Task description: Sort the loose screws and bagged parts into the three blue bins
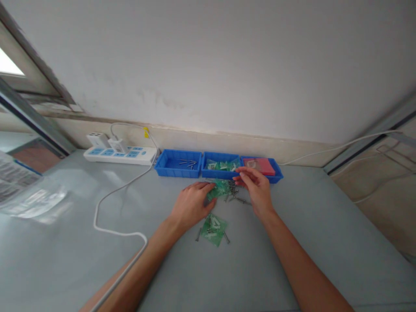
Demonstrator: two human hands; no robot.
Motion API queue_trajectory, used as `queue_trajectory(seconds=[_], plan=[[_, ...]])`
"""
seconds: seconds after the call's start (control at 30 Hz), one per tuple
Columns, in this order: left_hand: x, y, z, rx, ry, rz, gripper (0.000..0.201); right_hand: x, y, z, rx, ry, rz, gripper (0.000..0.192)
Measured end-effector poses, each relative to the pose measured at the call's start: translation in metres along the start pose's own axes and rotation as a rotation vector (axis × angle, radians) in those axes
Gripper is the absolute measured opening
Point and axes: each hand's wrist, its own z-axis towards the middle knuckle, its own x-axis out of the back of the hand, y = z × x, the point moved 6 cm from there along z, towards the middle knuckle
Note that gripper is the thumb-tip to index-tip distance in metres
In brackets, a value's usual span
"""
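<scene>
My left hand (192, 203) is closed, thumb and forefinger on a small green plastic bag (221, 189) just above the table. My right hand (256, 189) hovers by the front edges of the middle and right bins, fingertips drawn together; anything between them is too small to make out. Below and between the hands lies a pile of loose metal screws (233, 190). Nearer to me, another green bag (214, 229) with white plugs and screws inside lies flat, a loose screw (198, 234) on its left and another screw (226, 237) on its right.
Along the wall stand a left blue bin (178, 172) with several screws, a middle blue bin (217, 174) with green bags, and a right blue bin (278, 176) with red packets (264, 166). A white power strip (143, 157) and cable (110, 195) lie left. Clear plastic packaging (35, 199) lies far left.
</scene>
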Motion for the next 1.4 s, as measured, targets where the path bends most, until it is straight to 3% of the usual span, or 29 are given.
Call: queue_trajectory(seconds=[0.27,0.43,0.6,0.8,0.9,1.03,1.4], plan=[[0.005,-0.013,0.002,0.081,0.041,-0.021,0.037,-0.007,0.003,-0.002,-0.027,-0.103,-0.09,0.021],[0.015,-0.021,0.0,0.097,0.222,-0.061,0.028,-0.011,0.005,-0.005,-0.024,-0.164,-0.125,0.022],[0.023,-0.022,-0.001,0.11,0.403,-0.368,0.021,-0.017,0.003,-0.009,-0.001,-0.212,-0.17,0.025],[0.007,-0.023,0.007,0.27,0.297,-1.099,0.04,-0.026,0.006,-0.015,-0.045,-0.32,-0.153,0.035],[0.001,-0.022,0.009,0.305,0.238,-1.292,0.055,-0.028,0.009,-0.016,-0.093,-0.352,-0.095,0.042],[-0.001,-0.021,0.009,0.318,0.183,-1.335,0.058,-0.031,0.008,-0.016,-0.134,-0.385,-0.059,0.039],[-0.001,-0.022,0.01,0.293,0.124,-1.203,0.054,-0.03,0.003,-0.017,-0.199,-0.365,-0.042,0.036]])
